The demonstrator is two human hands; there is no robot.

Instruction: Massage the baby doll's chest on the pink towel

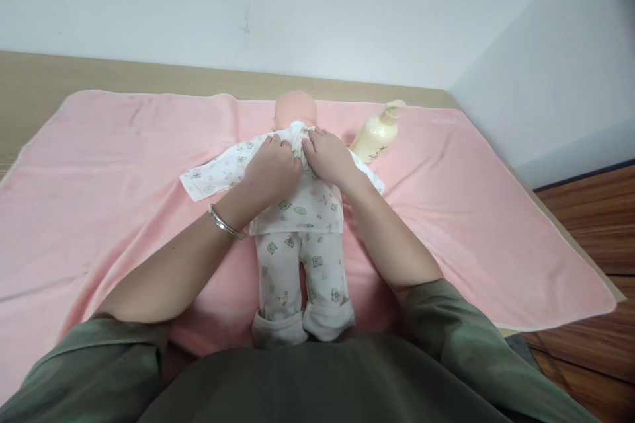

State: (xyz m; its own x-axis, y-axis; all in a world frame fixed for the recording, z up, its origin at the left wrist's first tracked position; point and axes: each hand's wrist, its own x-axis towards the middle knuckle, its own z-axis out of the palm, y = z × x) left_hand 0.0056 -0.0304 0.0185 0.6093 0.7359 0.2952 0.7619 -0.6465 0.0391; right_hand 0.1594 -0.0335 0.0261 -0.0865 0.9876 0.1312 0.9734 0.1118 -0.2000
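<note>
A baby doll point(296, 109) lies with its bare head away from me, dressed in a white printed baby top point(297, 211) and matching trousers point(320, 271) with turned-up cuffs. My left hand point(275, 168) is closed at the upper chest of the top, fingers curled into the cloth below the collar. Close beside it, my right hand point(328, 153) pinches the front of the top just right of the neckline. The fabric bunches between both hands, and their fingertips are partly hidden. One sleeve point(213, 175) stretches out flat to the left; the other is partly behind my right forearm.
Under the doll is a pink blanket point(124, 165) with creases, spread over a wooden table point(44, 76). A cream pump bottle point(374, 137) leans or lies near the right sleeve. A white wall point(149, 13) rises behind, and brown wood point(595, 211) shows at the right.
</note>
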